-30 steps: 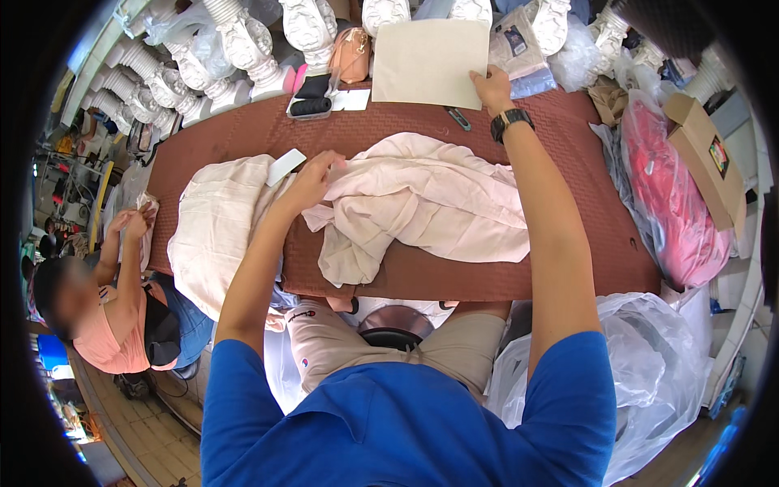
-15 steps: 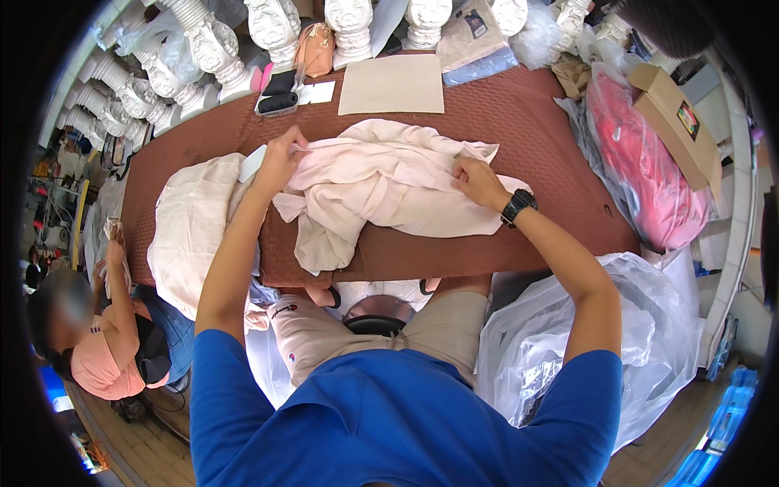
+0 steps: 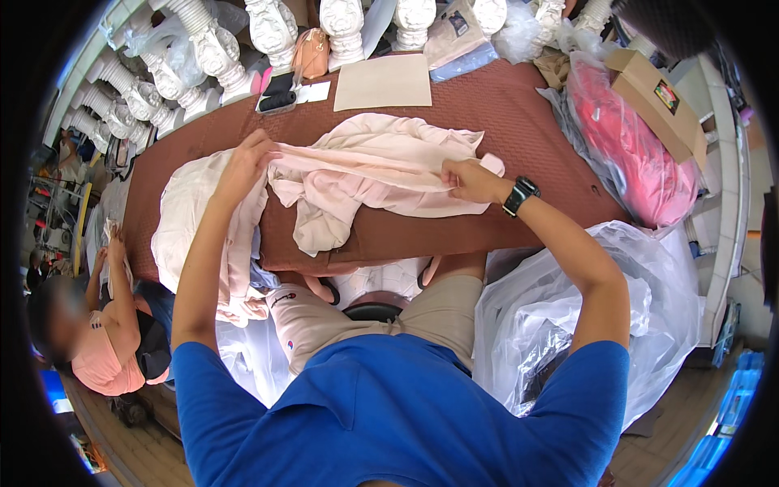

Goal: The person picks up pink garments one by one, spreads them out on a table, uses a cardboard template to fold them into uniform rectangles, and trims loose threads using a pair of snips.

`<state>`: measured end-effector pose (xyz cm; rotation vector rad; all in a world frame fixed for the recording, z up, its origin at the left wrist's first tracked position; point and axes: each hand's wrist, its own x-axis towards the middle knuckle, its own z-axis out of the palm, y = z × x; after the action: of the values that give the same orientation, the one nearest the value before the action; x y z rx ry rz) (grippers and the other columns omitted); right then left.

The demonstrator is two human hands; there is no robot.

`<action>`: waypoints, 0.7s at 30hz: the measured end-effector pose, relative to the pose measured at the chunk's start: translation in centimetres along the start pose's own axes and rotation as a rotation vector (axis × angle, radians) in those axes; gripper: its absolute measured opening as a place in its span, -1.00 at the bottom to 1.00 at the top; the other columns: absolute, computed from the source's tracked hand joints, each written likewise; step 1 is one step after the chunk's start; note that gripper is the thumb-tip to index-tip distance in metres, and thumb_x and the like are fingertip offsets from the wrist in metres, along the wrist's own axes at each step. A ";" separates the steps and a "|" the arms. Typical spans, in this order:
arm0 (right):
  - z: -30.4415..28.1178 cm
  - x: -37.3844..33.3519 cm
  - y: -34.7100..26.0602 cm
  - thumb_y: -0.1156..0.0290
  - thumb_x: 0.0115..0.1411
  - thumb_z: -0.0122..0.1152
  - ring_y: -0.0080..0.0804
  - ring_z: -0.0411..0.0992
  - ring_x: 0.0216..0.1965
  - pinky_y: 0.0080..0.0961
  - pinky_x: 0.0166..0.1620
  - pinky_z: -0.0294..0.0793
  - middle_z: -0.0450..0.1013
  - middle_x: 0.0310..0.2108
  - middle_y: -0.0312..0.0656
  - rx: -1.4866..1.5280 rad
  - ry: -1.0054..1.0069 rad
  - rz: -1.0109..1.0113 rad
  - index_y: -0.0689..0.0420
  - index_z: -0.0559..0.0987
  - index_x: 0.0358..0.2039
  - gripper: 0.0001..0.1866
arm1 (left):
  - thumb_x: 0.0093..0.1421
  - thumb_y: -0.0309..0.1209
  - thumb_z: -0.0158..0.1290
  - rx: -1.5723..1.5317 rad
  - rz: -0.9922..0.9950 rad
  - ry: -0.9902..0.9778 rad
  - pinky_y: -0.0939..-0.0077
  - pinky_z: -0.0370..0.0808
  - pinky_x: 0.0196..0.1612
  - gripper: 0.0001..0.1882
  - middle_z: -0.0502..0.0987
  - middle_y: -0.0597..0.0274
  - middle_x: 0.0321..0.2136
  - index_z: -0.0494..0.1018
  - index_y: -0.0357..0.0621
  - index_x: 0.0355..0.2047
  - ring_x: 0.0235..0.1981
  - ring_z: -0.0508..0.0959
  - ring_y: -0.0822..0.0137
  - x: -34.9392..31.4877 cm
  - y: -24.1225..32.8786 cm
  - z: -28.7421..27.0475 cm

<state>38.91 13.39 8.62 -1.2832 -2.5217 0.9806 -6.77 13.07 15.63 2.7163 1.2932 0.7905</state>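
A crumpled pale pink garment [image 3: 357,174] lies across the middle of the brown-covered table [image 3: 454,235]. Pinched at the left end of one of its long folded edges are the fingers of my left hand [image 3: 247,162]. My right hand [image 3: 475,180], below a black wristwatch [image 3: 521,196], grips the same edge farther right, so a narrow band of cloth runs fairly straight between both hands. Looser folds bunch behind and in front of that band. Beside my left forearm, a second cream-pink cloth pile [image 3: 191,219] hangs over the near edge of the table.
Along the back stand white ornate pedestals [image 3: 272,32], a tan bag [image 3: 312,53], black thread spools [image 3: 278,99] and a beige sheet [image 3: 383,81]. Pink goods in clear plastic [image 3: 621,146] and a cardboard box [image 3: 661,105] lie right. Clear plastic [image 3: 584,316] sits near my right arm; another person [image 3: 105,349] works left.
My left hand has moved left, drawing the garment's edge into a straighter band toward my right hand. A pale card near my left wrist no longer shows.
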 end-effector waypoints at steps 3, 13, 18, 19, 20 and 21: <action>2.2 -2.4 3.8 0.62 -0.03 0.15 -0.13 0.46 -0.27 -0.30 -0.26 0.44 0.49 -0.31 -0.08 -0.448 0.111 -0.104 0.14 0.54 -0.30 -0.77 | 0.09 -0.63 0.06 0.081 0.028 0.180 0.25 0.42 -0.23 -0.89 0.43 0.03 -0.35 0.46 -0.31 -0.34 -0.29 0.49 -0.01 0.6 0.5 -2.9; -4.6 -5.5 2.1 0.59 -0.07 0.23 -0.07 0.38 -0.17 -0.24 -0.14 0.41 0.41 -0.34 -0.12 -0.755 0.604 -0.151 0.19 0.59 -0.42 -0.86 | 0.16 -0.62 0.00 0.193 0.101 0.297 0.36 0.45 -0.24 -0.90 0.47 0.03 -0.36 0.46 -0.31 -0.29 -0.31 0.52 0.06 2.1 4.7 -14.7; -14.5 -6.8 -8.7 0.62 -0.04 0.20 -0.10 0.44 -0.27 -0.28 -0.13 0.42 0.40 -0.37 -0.05 -0.285 0.704 -0.140 0.22 0.57 -0.38 -0.85 | 0.28 -0.53 -0.03 0.355 -0.004 0.482 0.52 0.42 -0.13 -0.86 0.58 0.14 -0.31 0.49 -0.29 -0.20 -0.27 0.53 0.34 2.8 3.6 -23.2; -16.3 -7.2 -8.5 0.70 -0.08 0.15 -0.27 0.39 -0.33 -0.44 -0.18 0.39 0.39 -0.44 -0.14 -0.378 0.748 -0.297 0.22 0.57 -0.29 -0.72 | 0.29 -0.52 -0.03 0.330 0.018 0.501 0.54 0.42 -0.13 -0.83 0.58 0.15 -0.31 0.49 -0.28 -0.17 -0.27 0.52 0.39 3.4 3.3 -25.1; -17.9 -7.7 -9.2 0.70 -0.06 0.14 -0.29 0.40 -0.32 -0.45 -0.17 0.40 0.40 -0.42 -0.15 -0.445 0.689 -0.299 0.21 0.58 -0.27 -0.72 | 0.30 -0.53 -0.05 0.359 0.018 0.522 0.56 0.42 -0.14 -0.82 0.58 0.17 -0.29 0.50 -0.28 -0.14 -0.26 0.50 0.46 3.8 4.2 -26.6; -20.0 -8.5 -10.0 0.70 -0.04 0.14 -0.31 0.40 -0.30 -0.46 -0.16 0.40 0.42 -0.40 -0.15 -0.513 0.629 -0.299 0.21 0.58 -0.26 -0.71 | 0.31 -0.51 -0.05 0.353 0.111 0.587 0.60 0.41 -0.16 -0.81 0.57 0.19 -0.33 0.51 -0.25 -0.14 -0.30 0.50 0.47 4.5 4.3 -28.2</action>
<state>45.54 12.36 31.55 -1.0383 -2.3875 -0.1443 -14.24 8.35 43.13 2.9624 1.5006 1.6058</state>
